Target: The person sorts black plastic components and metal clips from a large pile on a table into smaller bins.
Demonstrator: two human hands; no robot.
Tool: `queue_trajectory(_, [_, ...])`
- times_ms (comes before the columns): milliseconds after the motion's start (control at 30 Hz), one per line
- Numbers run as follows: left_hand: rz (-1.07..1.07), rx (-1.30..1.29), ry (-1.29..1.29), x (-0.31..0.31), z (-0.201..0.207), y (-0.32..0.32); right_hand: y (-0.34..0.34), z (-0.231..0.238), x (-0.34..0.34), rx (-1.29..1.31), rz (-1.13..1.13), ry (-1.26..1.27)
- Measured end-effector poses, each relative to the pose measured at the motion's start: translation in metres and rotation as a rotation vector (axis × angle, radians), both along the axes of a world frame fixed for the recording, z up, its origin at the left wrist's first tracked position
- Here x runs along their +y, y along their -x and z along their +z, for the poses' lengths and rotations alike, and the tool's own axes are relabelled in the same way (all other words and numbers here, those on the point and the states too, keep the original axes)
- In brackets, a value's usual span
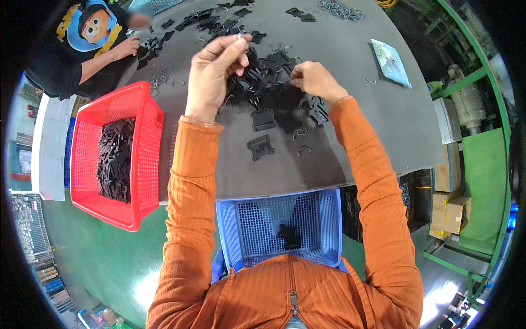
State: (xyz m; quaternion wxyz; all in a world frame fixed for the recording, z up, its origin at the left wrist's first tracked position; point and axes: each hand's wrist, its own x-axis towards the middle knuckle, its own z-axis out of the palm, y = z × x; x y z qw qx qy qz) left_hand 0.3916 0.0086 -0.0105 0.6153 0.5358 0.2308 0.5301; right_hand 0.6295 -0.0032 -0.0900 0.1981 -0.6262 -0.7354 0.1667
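Observation:
My left hand (218, 63) is raised over the table, thumb and forefinger pinched on a small shiny metal wire piece (240, 36), mostly hidden by the fingers. My right hand (316, 80) is closed at the right side of a pile of black plastic parts (263, 68); what its fingertips hold, if anything, is hidden. Bent wire hooks lie among these parts. Nearer to me are two flat black plastic parts, one (263, 120) behind the other (260, 147), and loose wire hooks (303, 151). Another black part (316, 111) lies below my right hand.
A red basket (147, 159) of black parts stands at the left; a blue basket (335, 230) holding a few black parts is below the table edge. The grey table (383, 131) bears a light-blue packet (390, 63) and a heap of wire hooks (342, 9). A co-worker's hand (129, 47) works at far left.

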Motion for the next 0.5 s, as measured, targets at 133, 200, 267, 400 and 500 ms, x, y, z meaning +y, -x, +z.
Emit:
queue_trajectory(133, [0.086,0.608,-0.185,0.012,-0.012,0.002,-0.002,0.033,-0.021,0.229,-0.14,0.107])
queue_trajectory(200, [0.024,0.929,-0.097,0.017,-0.032,0.003,-0.01,0.03,-0.032,0.324,-0.114,0.053])
queue_trajectory(267, [0.115,0.847,-0.125,0.019,-0.032,0.009,-0.008,0.037,-0.05,0.491,-0.215,0.005])
queue_trajectory(400, [-0.035,1.143,-0.009,0.027,-0.024,0.015,-0.018,0.022,-0.056,0.581,-0.221,-0.111])
queue_trajectory(500, [0.287,1.451,-0.238,0.033,-0.021,0.033,-0.038,0.025,-0.06,0.849,-0.373,-0.171])
